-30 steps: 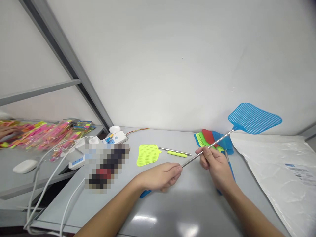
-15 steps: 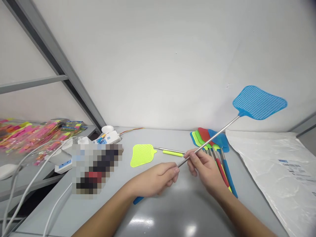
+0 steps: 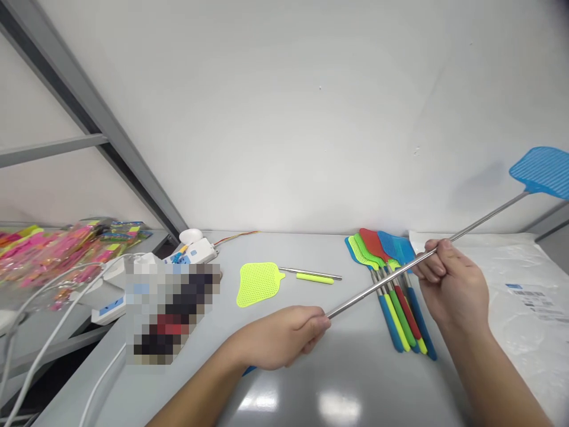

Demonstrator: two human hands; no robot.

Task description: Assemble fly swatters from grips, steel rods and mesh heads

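A blue fly swatter [image 3: 544,172] with a long metal telescopic rod slants up to the right, its head cut off by the view's edge. My left hand [image 3: 288,338] is closed round the lower end, where a bit of blue shows below the wrist. Farther up the rod, my right hand [image 3: 453,279] grips it between thumb and fingers. Behind my left hand lie a yellow swatter head [image 3: 260,283], a thin metal rod [image 3: 311,273] and a loose yellow handle [image 3: 315,278]. Under the held rod, several coloured fly swatters [image 3: 402,314] lie side by side.
A white plastic mailing bag [image 3: 502,284] covers the table's right side. At left are a power strip [image 3: 195,252], white cables [image 3: 48,338] and a pixelated patch. Bagged pink and yellow items [image 3: 75,249] lie on a surface farther left. A wall stands behind the table.
My right hand has moved right and up along the rod, and the rod is drawn out longer. The blue swatter head has shifted right, partly out of view. My left hand has hardly moved.
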